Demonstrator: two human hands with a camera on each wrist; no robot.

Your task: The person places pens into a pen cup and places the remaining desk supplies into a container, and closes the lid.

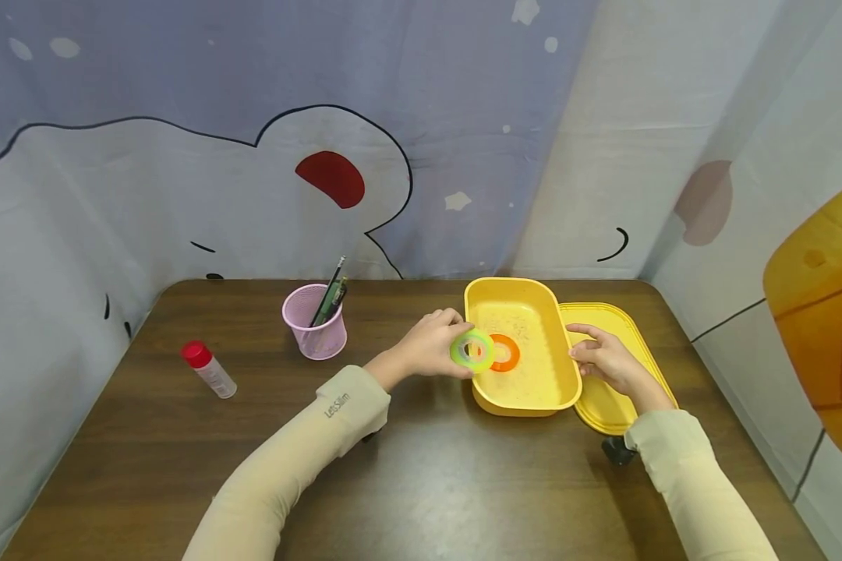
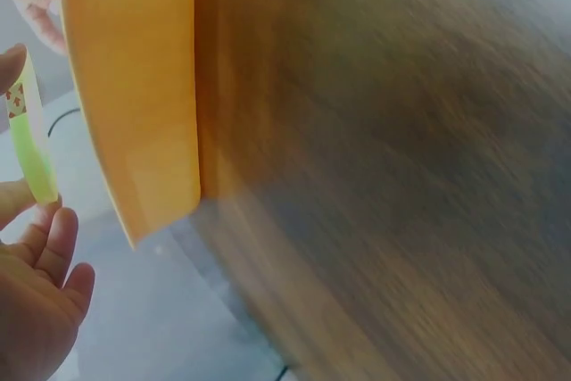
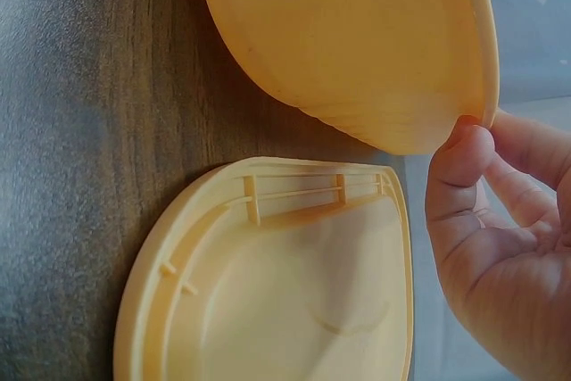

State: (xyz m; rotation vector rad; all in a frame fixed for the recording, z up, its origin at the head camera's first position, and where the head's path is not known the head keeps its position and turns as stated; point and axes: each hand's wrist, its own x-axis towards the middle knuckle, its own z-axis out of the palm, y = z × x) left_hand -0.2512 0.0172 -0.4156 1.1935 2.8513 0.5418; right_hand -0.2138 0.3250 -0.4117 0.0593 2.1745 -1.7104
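Observation:
My left hand [image 1: 431, 344] pinches a green roll of tape [image 1: 487, 352] between thumb and fingers, holding it over the left rim of a yellow plastic box [image 1: 533, 382]. Seen edge-on in the left wrist view, the tape roll [image 2: 34, 153] is held above the box's side wall. Inside the box lies an orange roll of tape [image 1: 512, 354], partly overlapped by the green one in the head view. My right hand [image 1: 606, 360] grips the box's right rim; the right wrist view shows the thumb [image 3: 459, 167] against the outer wall.
A yellow lid [image 1: 620, 327] lies right of the box, partly under my right arm. At the back left stands a pink pen cup [image 1: 319, 339] with pencils. A red-capped glue stick [image 1: 210, 370] is farther left on the wooden table [image 1: 463, 483]. Curtains hang behind.

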